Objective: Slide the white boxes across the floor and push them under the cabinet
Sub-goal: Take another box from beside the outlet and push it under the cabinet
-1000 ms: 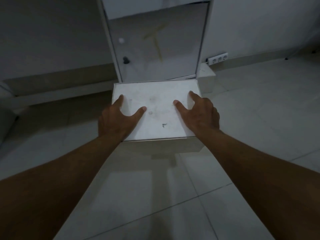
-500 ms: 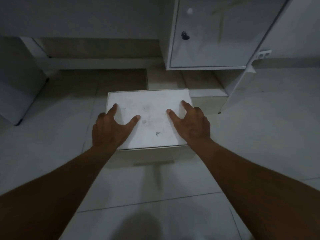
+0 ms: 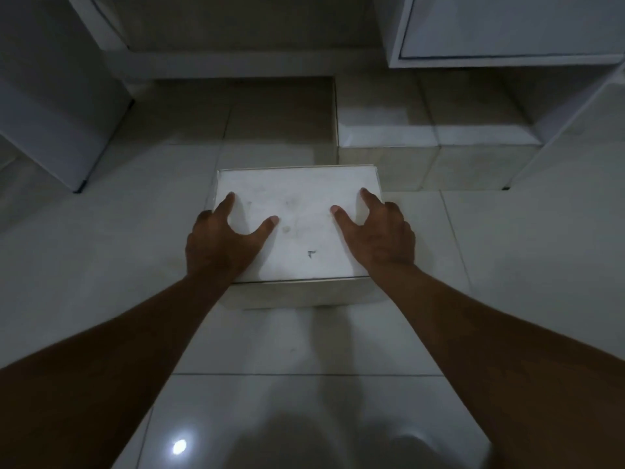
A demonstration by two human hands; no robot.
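Observation:
A white box [image 3: 299, 225] sits on the tiled floor in the middle of the head view. My left hand [image 3: 221, 243] grips its left side, thumb on the lid and fingers over the left edge. My right hand [image 3: 378, 238] holds the right side the same way. The white cabinet [image 3: 507, 32] hangs at the top right, its underside raised off the floor. Other white boxes [image 3: 429, 143] lie in a row under it, just beyond and to the right of the box I hold.
A white panel [image 3: 57, 106] stands at the left, reaching down to the floor. A dark recess runs along the wall at the top middle. Glossy floor tiles [image 3: 527, 265] spread to the left, right and front of the box.
The box and both hands have come back toward me and sit farther from the cabinet. The view has tilted down, so the cabinet now shows only its bottom edge.

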